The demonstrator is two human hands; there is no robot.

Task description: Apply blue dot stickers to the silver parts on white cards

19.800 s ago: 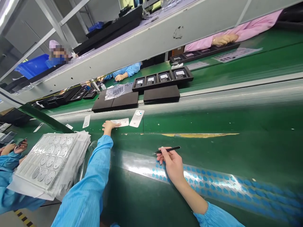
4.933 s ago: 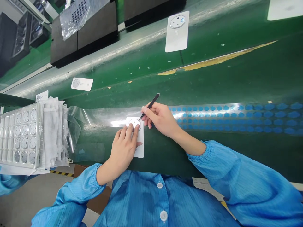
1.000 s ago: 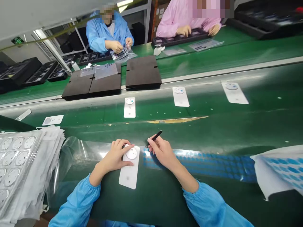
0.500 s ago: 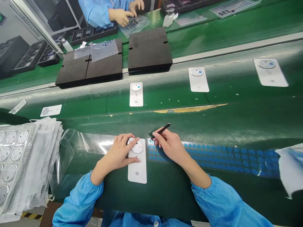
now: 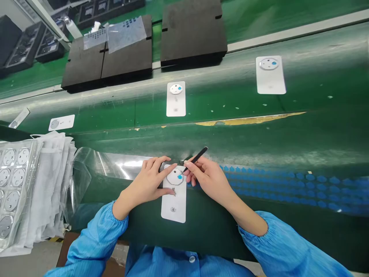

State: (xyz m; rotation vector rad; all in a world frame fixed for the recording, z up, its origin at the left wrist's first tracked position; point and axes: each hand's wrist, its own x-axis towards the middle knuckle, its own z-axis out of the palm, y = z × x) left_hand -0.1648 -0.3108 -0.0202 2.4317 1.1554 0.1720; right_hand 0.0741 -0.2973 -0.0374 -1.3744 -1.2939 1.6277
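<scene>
A white card with an octagonal white piece near its top lies on the green surface in front of me. My left hand rests at the card's left side, fingers spread, thumb and fingertips touching it. In my right hand is a pair of black tweezers, pinched between thumb and fingers. Their tip is at a small blue sticker on the octagonal piece. A clear strip with rows of blue stickers extends rightward from beneath my right hand.
Other white cards lie on the green belt beyond. Black foam blocks stand at the back. At the left are a clear tray of octagonal pieces and a stack of white sheets.
The tweezers have moved from the sticker strip onto the octagonal piece, where a blue sticker now shows. The view has tilted down, and the co-worker's hands are out of frame.
</scene>
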